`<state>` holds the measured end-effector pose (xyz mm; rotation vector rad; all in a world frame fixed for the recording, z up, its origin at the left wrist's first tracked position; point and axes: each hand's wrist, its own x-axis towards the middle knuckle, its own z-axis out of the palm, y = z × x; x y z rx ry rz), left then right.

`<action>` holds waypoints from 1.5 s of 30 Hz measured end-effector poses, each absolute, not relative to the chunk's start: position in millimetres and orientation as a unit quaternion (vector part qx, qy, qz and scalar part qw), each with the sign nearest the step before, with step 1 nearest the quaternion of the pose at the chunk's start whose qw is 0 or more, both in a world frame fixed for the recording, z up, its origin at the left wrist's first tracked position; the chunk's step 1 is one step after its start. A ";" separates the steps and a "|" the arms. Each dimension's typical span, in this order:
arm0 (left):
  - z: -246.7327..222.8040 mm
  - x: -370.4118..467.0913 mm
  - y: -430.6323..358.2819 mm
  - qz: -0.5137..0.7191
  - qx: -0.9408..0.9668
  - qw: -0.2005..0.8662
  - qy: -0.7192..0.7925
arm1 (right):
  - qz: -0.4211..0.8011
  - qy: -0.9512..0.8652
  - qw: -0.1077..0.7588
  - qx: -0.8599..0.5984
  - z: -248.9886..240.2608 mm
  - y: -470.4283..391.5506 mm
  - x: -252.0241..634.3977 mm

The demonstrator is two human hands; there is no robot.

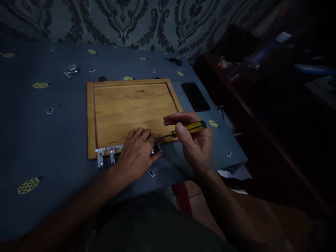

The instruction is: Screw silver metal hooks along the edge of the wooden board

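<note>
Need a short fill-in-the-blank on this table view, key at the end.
The right hand holds a yellow-and-black ____.
Of the wooden panel's near and far edges, metal hinges line the ____ one.
From the wearer's view, the phone lies to the panel's ____.
The blue tablecloth shows yellow printed ____.

Missing words: screwdriver; near; right; pineapples

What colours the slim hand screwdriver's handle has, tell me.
The handle is yellow and black, clearest in the head view.
</note>
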<state>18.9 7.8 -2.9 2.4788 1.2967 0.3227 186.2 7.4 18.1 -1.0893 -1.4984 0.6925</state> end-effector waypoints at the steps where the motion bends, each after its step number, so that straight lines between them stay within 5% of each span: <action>1: -3.5 19.0 7.8 0.118 0.868 0.161 0.455 | 0.334 -0.629 0.558 -0.425 20.1 10.4 185.4; 8: -2.7 18.4 8.6 0.122 0.867 0.180 0.449 | 0.600 -0.640 0.430 -0.213 26.2 46.2 190.6; 12: 1.2 19.8 9.6 0.098 0.864 0.191 0.456 | 0.632 -0.650 0.385 -0.171 31.9 56.7 186.4; 26: -3.1 17.9 8.6 0.105 0.874 0.172 0.443 | 0.331 -0.514 0.651 -0.450 21.4 23.5 125.6; 45: 2.1 18.0 8.9 0.101 0.873 0.162 0.450 | 0.413 -0.493 0.670 -0.371 49.9 19.2 169.3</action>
